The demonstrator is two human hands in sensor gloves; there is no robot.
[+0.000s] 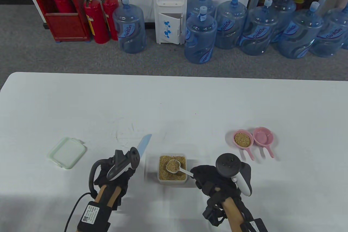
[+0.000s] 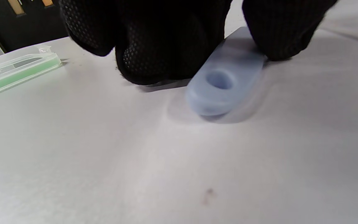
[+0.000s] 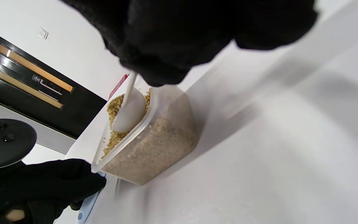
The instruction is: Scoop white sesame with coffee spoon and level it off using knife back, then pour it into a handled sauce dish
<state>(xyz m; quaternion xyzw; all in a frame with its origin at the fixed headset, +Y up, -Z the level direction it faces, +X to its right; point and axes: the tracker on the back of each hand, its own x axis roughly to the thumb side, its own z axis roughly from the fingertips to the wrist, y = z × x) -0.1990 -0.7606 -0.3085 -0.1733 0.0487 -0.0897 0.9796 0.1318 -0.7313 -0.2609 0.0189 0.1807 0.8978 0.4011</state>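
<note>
Table view showed your right hand (image 1: 210, 179) pinching the light coffee spoon (image 1: 174, 166) by its handle, your left hand (image 1: 115, 173) gripping the knife (image 1: 143, 144); loose sesame (image 1: 172, 172) would have spilled easily.

White coffee spoon (image 1: 174, 166), heaped with sesame, is held over the sesame container (image 1: 172, 171); blue knife (image 1: 143, 144) is raised alongside.

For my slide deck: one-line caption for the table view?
Right hand holds a sesame-filled coffee spoon over the sesame container while left hand holds the knife.
</note>
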